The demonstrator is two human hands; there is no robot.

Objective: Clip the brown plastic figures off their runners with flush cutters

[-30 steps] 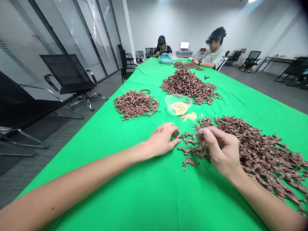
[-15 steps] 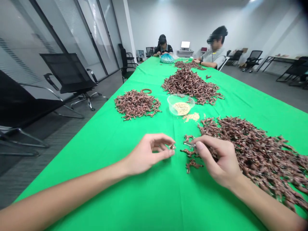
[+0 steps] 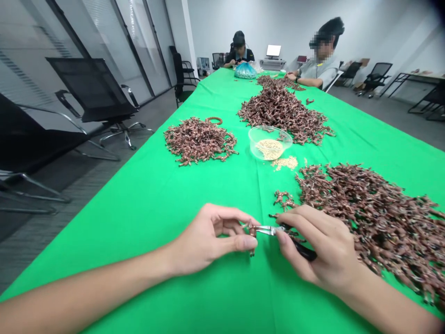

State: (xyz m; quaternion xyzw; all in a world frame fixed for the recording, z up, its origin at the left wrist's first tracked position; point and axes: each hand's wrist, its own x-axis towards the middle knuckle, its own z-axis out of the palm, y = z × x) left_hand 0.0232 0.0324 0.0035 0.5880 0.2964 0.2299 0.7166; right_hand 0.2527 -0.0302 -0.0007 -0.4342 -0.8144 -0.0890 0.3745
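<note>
Steel-nosed pliers with a black handle (image 3: 274, 230) sit in the right hand (image 3: 321, 250), its fingers closed around the grip and the black handle lying across the palm side. The steel tips point left and reach a small copper-brown branched piece (image 3: 252, 237), which is pinched between the thumb and fingertips of the left hand (image 3: 208, 241); the remaining fingers are curled. Both hands hover close together above a bright green cloth (image 3: 146, 218) covering a long table.

Just beyond the right hand lies a loose cluster of copper-brown branched pieces (image 3: 285, 199), beside a large spread heap of the same pieces (image 3: 368, 218) that runs toward the right table edge. Farther on, a clear plastic bowl (image 3: 259, 139) holds pale granules (image 3: 269, 149), and a small scatter of pale granules (image 3: 285, 163) lies on the cloth just beside it. A second heap of copper-brown pieces (image 3: 200, 140) lies left of the bowl, with a copper-brown ring (image 3: 214, 120) at its far edge. A third heap (image 3: 283, 113) lies behind the bowl, and a smaller fourth heap (image 3: 276, 82) beyond that.

At the far end sit a co-worker in a grey shirt (image 3: 318, 72) and a co-worker in a dark cap (image 3: 239, 53), near a blue plastic bag (image 3: 245, 71). Black mesh chairs (image 3: 92, 90) stand along the left side.
</note>
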